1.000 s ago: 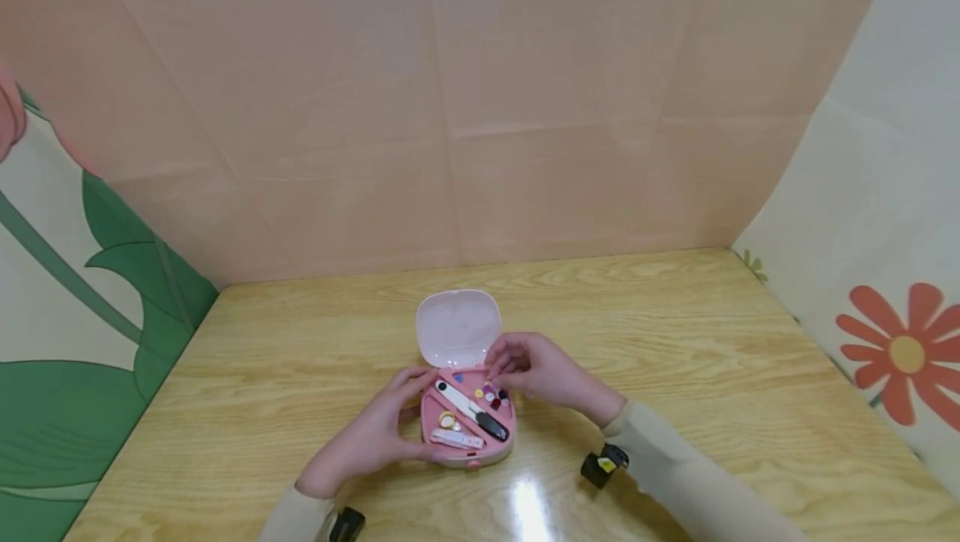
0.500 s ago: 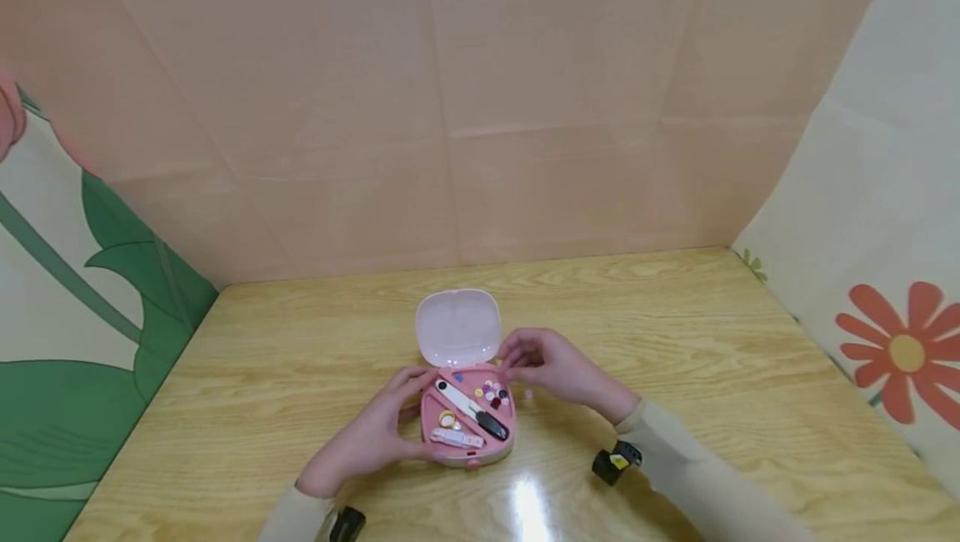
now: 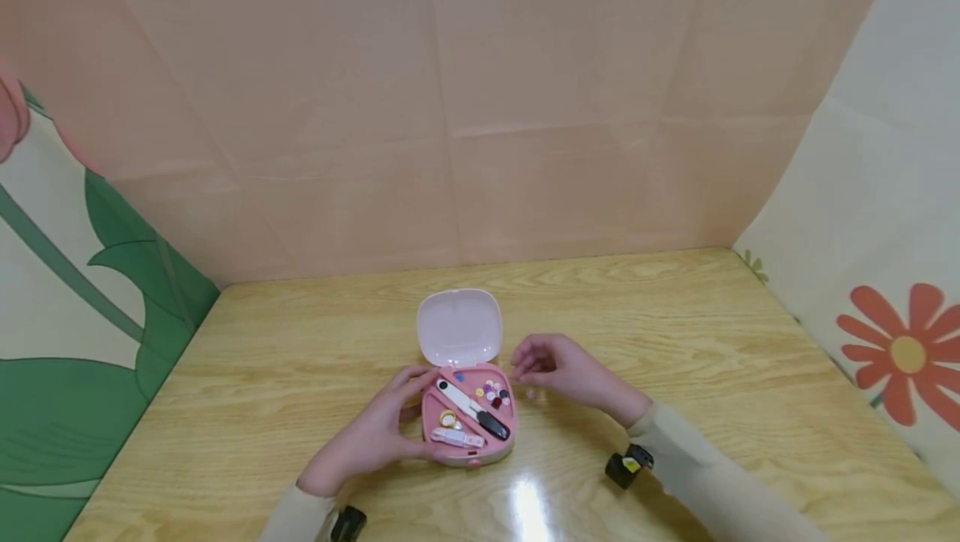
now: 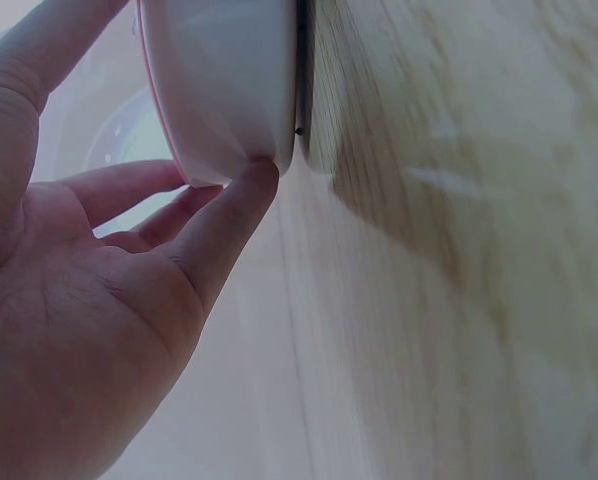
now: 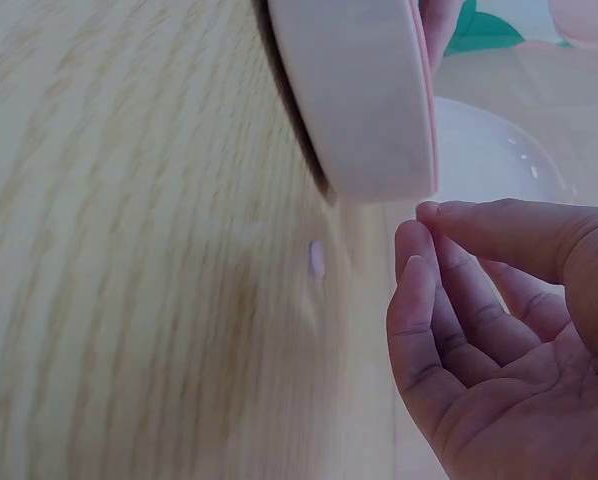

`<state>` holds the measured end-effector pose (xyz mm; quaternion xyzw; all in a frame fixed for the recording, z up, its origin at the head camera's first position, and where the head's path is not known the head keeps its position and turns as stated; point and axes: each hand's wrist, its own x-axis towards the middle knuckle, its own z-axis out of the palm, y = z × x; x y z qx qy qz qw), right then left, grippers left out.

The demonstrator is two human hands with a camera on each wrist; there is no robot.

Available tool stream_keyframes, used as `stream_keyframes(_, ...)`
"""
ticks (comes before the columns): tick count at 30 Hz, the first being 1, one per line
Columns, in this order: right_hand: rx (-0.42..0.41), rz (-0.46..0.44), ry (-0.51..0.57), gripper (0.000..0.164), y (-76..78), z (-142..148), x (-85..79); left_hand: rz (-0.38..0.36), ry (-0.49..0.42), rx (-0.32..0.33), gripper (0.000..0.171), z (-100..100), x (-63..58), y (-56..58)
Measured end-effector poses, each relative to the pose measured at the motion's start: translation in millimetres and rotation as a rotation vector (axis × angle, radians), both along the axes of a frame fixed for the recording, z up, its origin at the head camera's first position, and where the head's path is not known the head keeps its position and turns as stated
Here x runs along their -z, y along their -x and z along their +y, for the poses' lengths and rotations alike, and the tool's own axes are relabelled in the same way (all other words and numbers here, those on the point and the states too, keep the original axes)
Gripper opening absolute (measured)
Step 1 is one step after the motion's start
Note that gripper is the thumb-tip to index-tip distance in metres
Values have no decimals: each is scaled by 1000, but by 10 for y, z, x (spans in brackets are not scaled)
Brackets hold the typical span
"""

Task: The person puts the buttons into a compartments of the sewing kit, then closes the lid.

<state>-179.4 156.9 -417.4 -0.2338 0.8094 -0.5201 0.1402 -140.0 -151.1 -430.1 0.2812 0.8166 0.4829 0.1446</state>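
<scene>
A small pink-and-white case (image 3: 495,455) lies on the table with its pale lid (image 3: 459,327) raised at the back. My left hand (image 3: 373,434) holds it by the left side, thumb at the front and fingers further back. Inside are a white-and-black folding tool (image 3: 471,409), a white nail clipper (image 3: 458,439), a gold-coloured ring-like piece (image 3: 447,419) and several small buttons (image 3: 491,393). Right of the case hovers my right hand (image 3: 562,373), fingers loosely bent, with nothing visible in them. Below it a tiny pink button-like piece (image 5: 317,260) lies on the wood.
The wooden table (image 3: 660,325) runs back to a plain pinkish backdrop (image 3: 450,108). Printed cloth with flowers and leaves (image 3: 907,354) hangs at both sides. A black wrist camera (image 3: 628,467) sits on the right sleeve.
My right hand has drawn away from the buttons, out over the case's right edge to the table beside it. The left hand and the case stay in place.
</scene>
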Motion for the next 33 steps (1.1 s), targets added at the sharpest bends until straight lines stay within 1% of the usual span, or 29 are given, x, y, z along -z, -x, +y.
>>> stream_keyframes(7,9,-56,-22,23,6,69,66,36,20,-5,98,1,0,0)
stream_keyframes(11,5,-71,-38,25,-2,89,70,35,19,-1,98,2,0,-2)
stream_keyframes(17,3,-77,-48,25,-13,99,75,27,18,-4,98,1,10,2)
stream_keyframes(25,-7,-75,-27,25,-31,103,67,25,32,-10,96,0,15,7)
stream_keyframes(30,2,-81,-24,27,-10,108,109,45,55,-16,96,-3,14,9)
stream_keyframes(33,2,-76,-26,27,9,107,135,41,48,-14,95,-3,14,9)
